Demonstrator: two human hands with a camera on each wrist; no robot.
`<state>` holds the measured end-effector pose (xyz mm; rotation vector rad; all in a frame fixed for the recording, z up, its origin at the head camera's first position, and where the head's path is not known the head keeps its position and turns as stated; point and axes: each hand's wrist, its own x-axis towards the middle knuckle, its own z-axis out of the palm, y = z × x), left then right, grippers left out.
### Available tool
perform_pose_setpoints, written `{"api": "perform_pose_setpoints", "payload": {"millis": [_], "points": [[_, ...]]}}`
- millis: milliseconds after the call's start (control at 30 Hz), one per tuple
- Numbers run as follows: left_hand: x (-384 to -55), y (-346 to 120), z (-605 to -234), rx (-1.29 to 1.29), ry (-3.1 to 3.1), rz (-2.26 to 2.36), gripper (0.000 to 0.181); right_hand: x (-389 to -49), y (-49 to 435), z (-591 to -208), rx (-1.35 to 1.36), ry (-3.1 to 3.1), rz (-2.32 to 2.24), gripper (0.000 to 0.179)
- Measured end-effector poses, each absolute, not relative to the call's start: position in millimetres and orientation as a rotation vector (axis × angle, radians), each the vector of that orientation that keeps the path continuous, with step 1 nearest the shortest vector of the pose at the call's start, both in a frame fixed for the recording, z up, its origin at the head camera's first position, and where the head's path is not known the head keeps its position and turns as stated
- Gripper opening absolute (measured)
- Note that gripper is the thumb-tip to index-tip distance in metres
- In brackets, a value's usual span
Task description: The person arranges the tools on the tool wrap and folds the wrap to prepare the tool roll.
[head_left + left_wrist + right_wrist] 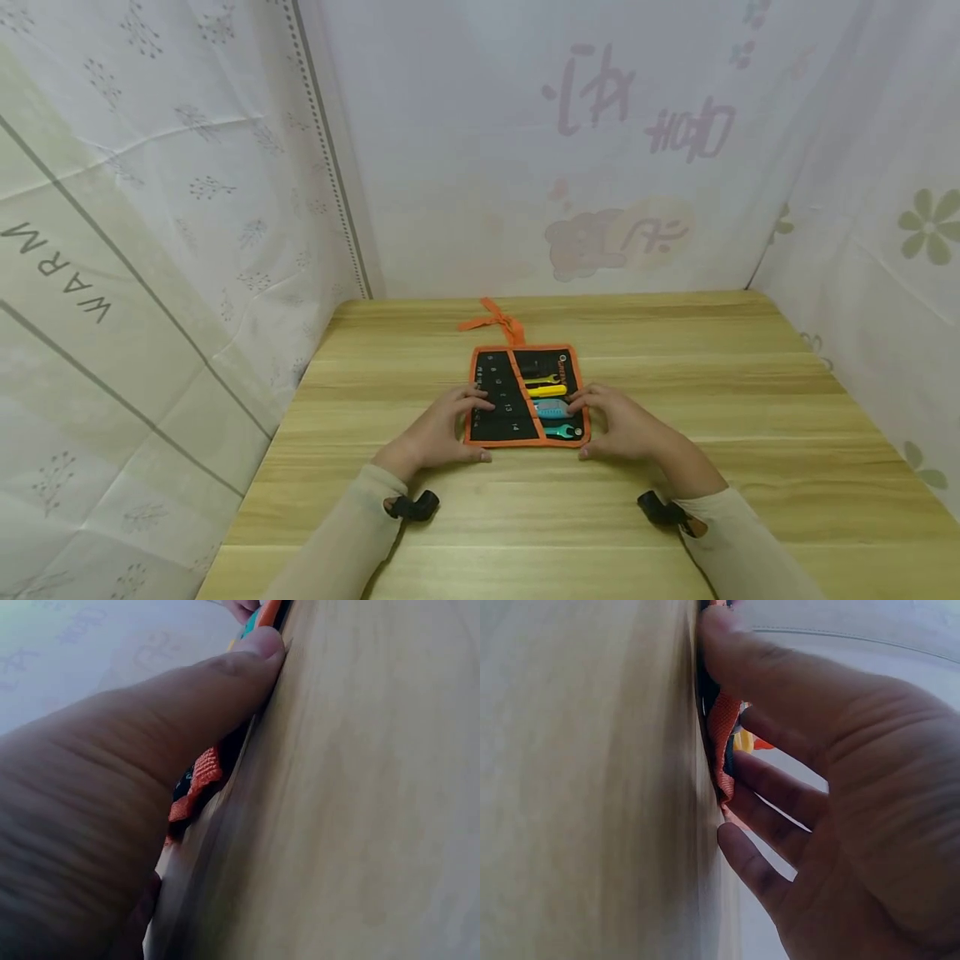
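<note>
A black tool pouch (pixel 498 427) with orange trim lies flat and unfolded on the wooden table, its left pocket printed with numbers. From its right side show a green open-end wrench (pixel 561 432), a blue handle (pixel 552 408), a yellow handle (pixel 547 390) and a yellow wrench (pixel 543 380). My left hand (pixel 442 429) rests at the pouch's left side, fingertips over the black cloth and thumb by the near edge. At the right edge is my right hand (pixel 618 423), its fingers (pixel 769 780) loosely bent and spread, fingertips at the orange trim and blue handle.
An orange strap (pixel 498 321) extends from the pouch's far edge across the wooden table (pixel 540 517). Patterned white curtains (pixel 465 167) stand behind and on both sides. A small black camera (pixel 416 506) is strapped to the left wrist, another (pixel 660 508) to the right.
</note>
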<state>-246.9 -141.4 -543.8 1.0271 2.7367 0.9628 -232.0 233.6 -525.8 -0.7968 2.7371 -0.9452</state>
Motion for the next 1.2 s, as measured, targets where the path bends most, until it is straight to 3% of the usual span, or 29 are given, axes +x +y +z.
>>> {"api": "perform_pose_setpoints", "payload": {"millis": [133, 300, 567, 767, 1033, 1200], "points": [[-244.8, -140.5, -544.4, 1.027, 2.752, 0.976, 0.073, -232.0, 234.1, -528.6, -0.789, 2.748, -0.929, 0.063], [-242.2, -140.5, -543.5, 1.020, 2.768, 0.987, 0.063, -231.7, 233.6, -529.8, -0.833, 2.778, -0.914, 0.051], [-240.9, -141.5, -545.0, 1.031, 2.786, 0.970, 0.056, -232.5, 234.0, -530.6, -0.854, 2.776, -0.991, 0.012], [-242.1, -141.9, -545.2, 1.059, 2.783, 0.985, 0.053, -232.4, 234.1, -529.8, -0.761, 2.758, -1.082, 0.011], [-243.4, -139.9, -547.3, 1.097, 2.834, 1.047, 0.018, -231.0, 233.5, -528.5, -0.661, 2.763, -1.135, 0.004], [-243.3, -139.1, -546.2, 1.112, 2.849, 1.098, 0.010, -230.1, 233.0, -526.7, -0.619, 2.749, -1.164, 0.005]]}}
